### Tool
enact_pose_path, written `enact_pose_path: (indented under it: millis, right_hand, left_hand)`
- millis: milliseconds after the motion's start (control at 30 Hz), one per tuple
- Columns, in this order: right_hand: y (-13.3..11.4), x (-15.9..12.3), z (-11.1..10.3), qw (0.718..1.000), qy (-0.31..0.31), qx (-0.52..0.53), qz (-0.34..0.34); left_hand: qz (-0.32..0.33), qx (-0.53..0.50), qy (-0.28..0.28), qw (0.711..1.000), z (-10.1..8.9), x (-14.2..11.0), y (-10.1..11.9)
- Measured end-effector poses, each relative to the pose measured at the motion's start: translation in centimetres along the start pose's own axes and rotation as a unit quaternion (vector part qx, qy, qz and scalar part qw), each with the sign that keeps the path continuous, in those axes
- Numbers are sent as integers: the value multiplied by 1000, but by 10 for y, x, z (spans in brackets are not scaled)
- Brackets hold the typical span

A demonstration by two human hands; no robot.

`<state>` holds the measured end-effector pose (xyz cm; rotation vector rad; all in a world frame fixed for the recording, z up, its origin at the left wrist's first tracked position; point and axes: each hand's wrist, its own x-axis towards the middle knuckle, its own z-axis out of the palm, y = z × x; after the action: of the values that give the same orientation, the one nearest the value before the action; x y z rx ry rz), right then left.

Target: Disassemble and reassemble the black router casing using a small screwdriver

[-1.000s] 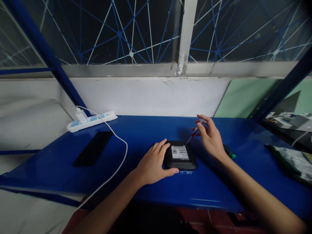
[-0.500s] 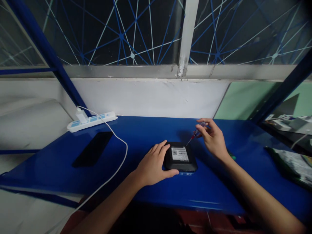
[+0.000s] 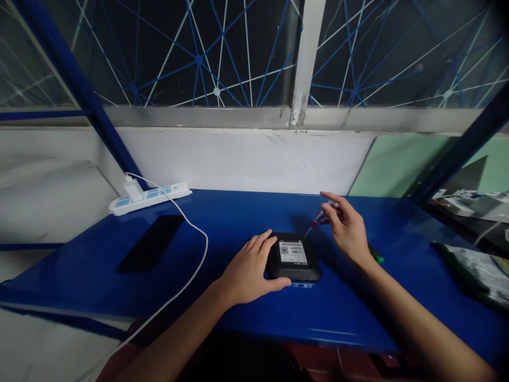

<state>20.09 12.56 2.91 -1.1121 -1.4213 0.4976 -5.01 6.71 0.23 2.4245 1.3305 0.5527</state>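
A small black box-shaped device point(image 3: 293, 259) with a white label on top lies on the blue table point(image 3: 222, 223). My left hand point(image 3: 249, 270) rests against its left side, fingers over the top edge and thumb along the front. My right hand point(image 3: 347, 228) holds a thin screwdriver point(image 3: 318, 220) with a red and clear handle. Its tip points down at the device's far right corner.
A white power strip point(image 3: 150, 197) with a plugged-in charger sits at the back left, its white cable point(image 3: 186, 276) trailing off the front edge. A black phone point(image 3: 151, 249) lies at left. A green-tipped tool point(image 3: 376, 255) lies behind my right wrist. Clutter sits at far right.
My right hand has shifted slightly with the screwdriver, fingers turning around its handle. The left hand and the device stay put.
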Motion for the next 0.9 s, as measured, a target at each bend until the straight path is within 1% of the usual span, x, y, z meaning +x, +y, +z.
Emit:
enact_pose_path:
  millis: [133, 267, 367, 500, 600, 767, 900]
  right_hand:
    - [0, -3, 1, 999, 0, 34, 14]
    - [2, -5, 5, 1000, -10, 22, 8]
    - [5, -5, 7, 1000, -16, 5, 8]
    - [7, -4, 5, 1000, 7, -7, -10]
    - [5, -5, 5, 999, 26, -7, -30]
    - [-5, -10, 8, 1000, -1, 15, -27]
    - [-10, -14, 9, 999, -35, -1, -24]
  left_hand:
    - [5, -7, 13, 1000, 1, 0, 0]
    - [5, -12, 16, 1000, 0, 1, 0]
    - [11, -22, 30, 999, -2, 2, 2]
    - [8, -44, 61, 997, -3, 2, 3]
    - [-10, -59, 69, 996, -3, 1, 0]
    - [-31, -60, 73, 995, 0, 2, -5]
    - [-33, -61, 65, 995, 0, 2, -3]
